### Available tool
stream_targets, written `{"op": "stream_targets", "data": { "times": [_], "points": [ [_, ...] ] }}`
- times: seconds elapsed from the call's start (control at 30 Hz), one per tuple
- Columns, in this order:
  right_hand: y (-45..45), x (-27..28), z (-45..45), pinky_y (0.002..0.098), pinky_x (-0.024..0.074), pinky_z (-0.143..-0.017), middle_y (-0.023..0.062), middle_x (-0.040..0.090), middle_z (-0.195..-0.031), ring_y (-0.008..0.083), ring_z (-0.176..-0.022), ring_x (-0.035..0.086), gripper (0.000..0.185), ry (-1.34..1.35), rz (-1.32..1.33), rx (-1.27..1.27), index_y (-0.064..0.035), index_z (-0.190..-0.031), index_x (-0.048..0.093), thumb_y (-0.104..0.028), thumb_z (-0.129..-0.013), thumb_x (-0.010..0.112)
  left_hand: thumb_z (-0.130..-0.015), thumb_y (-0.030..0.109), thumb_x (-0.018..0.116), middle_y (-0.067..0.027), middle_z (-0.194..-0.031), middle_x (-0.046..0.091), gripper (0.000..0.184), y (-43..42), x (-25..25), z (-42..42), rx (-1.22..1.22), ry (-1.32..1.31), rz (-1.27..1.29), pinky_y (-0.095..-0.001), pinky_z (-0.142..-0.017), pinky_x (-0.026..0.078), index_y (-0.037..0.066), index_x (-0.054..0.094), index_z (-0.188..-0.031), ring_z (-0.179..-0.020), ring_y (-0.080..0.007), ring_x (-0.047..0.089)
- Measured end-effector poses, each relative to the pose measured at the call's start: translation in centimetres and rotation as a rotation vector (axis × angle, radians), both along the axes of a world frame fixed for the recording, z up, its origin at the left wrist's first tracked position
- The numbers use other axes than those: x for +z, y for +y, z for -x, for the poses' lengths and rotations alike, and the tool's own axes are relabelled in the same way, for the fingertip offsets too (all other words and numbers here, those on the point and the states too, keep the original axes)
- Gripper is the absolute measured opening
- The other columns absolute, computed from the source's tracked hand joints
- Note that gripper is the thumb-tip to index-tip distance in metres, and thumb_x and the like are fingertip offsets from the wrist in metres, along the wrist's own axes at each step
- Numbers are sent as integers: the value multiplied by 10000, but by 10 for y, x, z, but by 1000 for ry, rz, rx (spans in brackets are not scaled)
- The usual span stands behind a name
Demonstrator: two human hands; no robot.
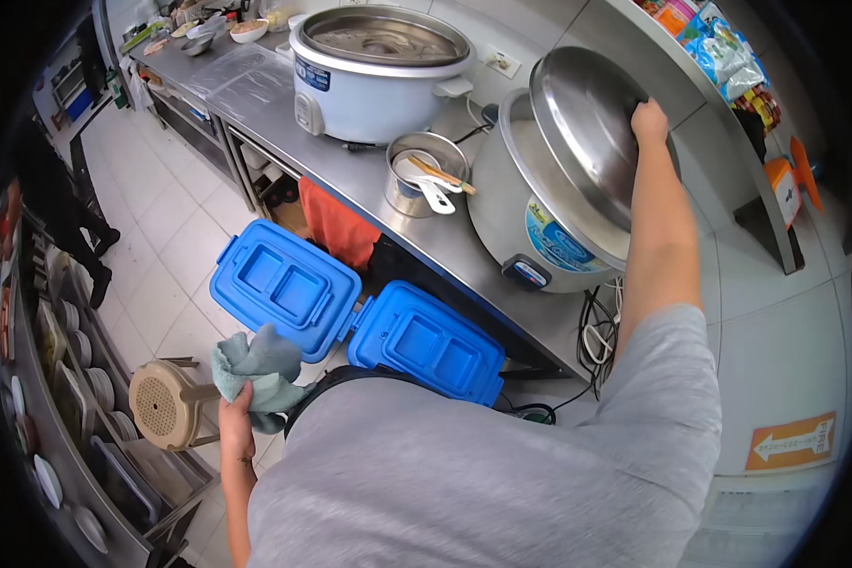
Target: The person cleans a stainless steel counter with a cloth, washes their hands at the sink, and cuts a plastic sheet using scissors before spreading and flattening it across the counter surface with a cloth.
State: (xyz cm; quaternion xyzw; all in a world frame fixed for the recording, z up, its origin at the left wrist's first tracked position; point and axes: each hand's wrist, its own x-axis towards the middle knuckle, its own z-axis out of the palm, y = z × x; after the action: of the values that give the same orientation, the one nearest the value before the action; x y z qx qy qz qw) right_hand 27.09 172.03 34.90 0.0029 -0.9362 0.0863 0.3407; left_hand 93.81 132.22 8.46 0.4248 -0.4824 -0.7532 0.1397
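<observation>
My right hand [649,123] is closed at the knob of a large steel lid [582,123], which it holds tilted over the big grey rice cooker [502,204]. Part of the cooker's pale inside shows below the lid. Low on the left, my left hand [238,426] grips a bunched grey-green cloth [256,369], away from the counter. A steel pot [407,199] holding a white ladle and a wooden-handled utensil stands just left of the cooker. Farther along sits a second, white rice cooker [379,95] with a steel lid on it.
Two blue lidded bins [289,284] stand below the steel counter [241,90], near a beige stool [166,405]. Shelves of plates [95,379] line the left side, where a person in dark clothes [62,189] stands. Cables [592,336] hang beside the counter's end.
</observation>
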Motion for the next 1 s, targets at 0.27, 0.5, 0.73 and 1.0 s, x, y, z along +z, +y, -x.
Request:
{"op": "stream_targets", "data": {
  "times": [0.27,0.5,0.73,1.0],
  "points": [
    [8,-19,9,486,417,-906,285,578,-1074,429,-1038,541,346,22,-78,80,-9,-1066,577,-241,-873,407,-885,207,558,-108,-1205,547,423,5,-16,-24,79,47,18,-335,-980,339,-17,479,-1235,-1116,-220,501],
    [49,-98,64,443,467,-868,213,605,-1093,360,-1015,583,296,-142,-645,-1,-12,-949,663,-207,-832,473,-882,209,549,-103,-1046,619,335,16,-7,-27,113,26,46,-343,-866,431,-13,552,-1131,-962,-206,580],
    [106,-121,159,432,400,-955,257,551,-1163,379,-1108,515,415,-115,-418,239,63,-1173,526,-242,-924,396,-904,181,528,-92,-1093,605,338,7,-23,-25,57,21,129,-332,-877,446,10,530,-1196,-975,-177,574],
    [73,-95,91,438,399,-913,263,561,-1123,390,-1067,528,377,-277,-236,298,68,-1159,522,-197,-908,428,-913,161,514,-103,-1125,596,347,4,7,-25,22,21,90,-332,-915,430,-2,514,-1219,-1032,-196,567]
  ]
}}
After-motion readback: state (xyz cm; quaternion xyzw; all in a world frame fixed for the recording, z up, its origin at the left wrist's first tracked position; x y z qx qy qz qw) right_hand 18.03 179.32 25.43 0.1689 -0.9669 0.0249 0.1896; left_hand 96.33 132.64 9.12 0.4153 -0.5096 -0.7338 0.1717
